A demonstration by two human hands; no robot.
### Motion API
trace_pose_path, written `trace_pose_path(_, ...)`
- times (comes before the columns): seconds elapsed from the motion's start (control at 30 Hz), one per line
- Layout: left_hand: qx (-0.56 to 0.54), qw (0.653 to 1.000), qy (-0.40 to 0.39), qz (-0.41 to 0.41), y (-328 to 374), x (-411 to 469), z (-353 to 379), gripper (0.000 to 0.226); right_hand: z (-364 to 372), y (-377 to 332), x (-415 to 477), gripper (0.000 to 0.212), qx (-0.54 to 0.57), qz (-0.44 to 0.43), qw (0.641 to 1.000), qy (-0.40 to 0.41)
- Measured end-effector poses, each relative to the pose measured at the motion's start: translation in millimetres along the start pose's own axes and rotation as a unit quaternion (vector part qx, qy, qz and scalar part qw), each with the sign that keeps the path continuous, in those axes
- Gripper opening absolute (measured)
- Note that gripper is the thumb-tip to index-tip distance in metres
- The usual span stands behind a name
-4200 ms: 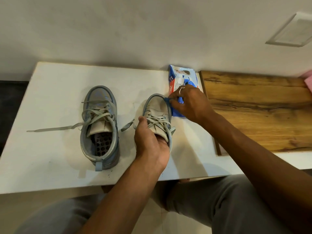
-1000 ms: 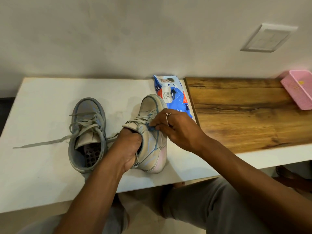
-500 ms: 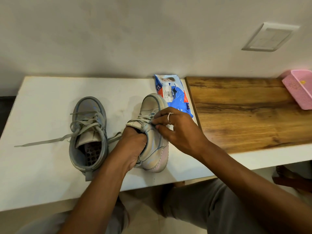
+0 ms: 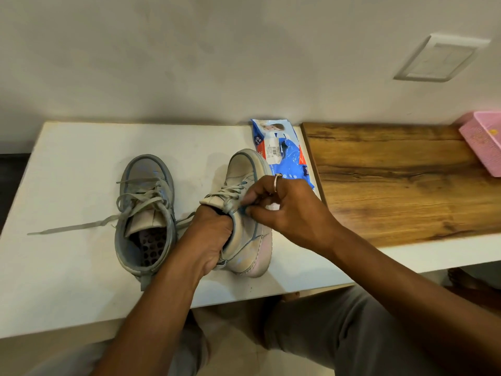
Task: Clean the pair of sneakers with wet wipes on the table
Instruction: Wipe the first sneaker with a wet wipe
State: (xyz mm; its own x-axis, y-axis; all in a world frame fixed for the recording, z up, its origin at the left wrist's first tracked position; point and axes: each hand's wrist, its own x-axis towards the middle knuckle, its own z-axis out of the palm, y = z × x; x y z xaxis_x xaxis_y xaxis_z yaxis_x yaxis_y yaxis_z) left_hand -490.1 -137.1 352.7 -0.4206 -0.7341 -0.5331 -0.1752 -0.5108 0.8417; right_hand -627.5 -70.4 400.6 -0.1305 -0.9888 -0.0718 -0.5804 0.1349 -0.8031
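Note:
Two pale grey-blue sneakers are on the white table [image 4: 67, 280]. The left sneaker [image 4: 145, 213] stands flat, one lace trailing left. The right sneaker [image 4: 246, 210] is tilted onto its side, toe pointing away. My left hand [image 4: 208, 240] reaches into its opening and holds it. My right hand [image 4: 284, 207], with a ring on one finger, presses a small white wet wipe [image 4: 271, 207] against the shoe's side by the laces; most of the wipe is hidden under the fingers. A blue wet-wipe pack [image 4: 282, 150] lies behind the shoe.
A brown wooden board [image 4: 393, 185] covers the table's right part. A pink basket [image 4: 485, 145] sits at its far right corner. A wall runs close behind the table, with a white switch plate [image 4: 439, 59] on it. My knees are below the front edge.
Since four seconds ago the right sneaker has been tipped onto its side, with my left hand inside. My right hand left the pack and rubs along the shoe's side, now slightly nearer the tongue.

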Motion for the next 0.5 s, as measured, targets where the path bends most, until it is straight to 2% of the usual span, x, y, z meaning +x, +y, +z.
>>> trace_pose_path(0.13,0.012,1.0,-0.018,-0.009,-0.3,0.2,-2.6,0.045,2.6,-3.1,-1.7,0.019,-0.008,-0.023,1.0,0.002)
trace_pose_path(0.23,0.038,0.999,-0.013,-0.012,-0.1,-0.2,-0.5,0.038,0.6,1.9,16.2,0.021,-0.04,-0.018,0.998,0.042)
trace_pose_path(0.3,0.046,0.999,-0.005,-0.014,-0.7,0.7,-0.1,0.035,-1.9,3.0,21.4,0.029,-0.023,0.0,0.998,0.055)
trace_pose_path(0.4,0.037,0.999,0.003,-0.005,-1.7,1.1,-1.5,0.04,-1.7,1.3,10.8,0.033,-0.011,-0.009,1.0,0.01)
trace_pose_path(0.5,0.024,1.0,-0.012,0.011,-1.0,0.1,-0.9,0.04,-4.3,4.0,5.8,0.031,-0.046,-0.028,0.998,-0.023)
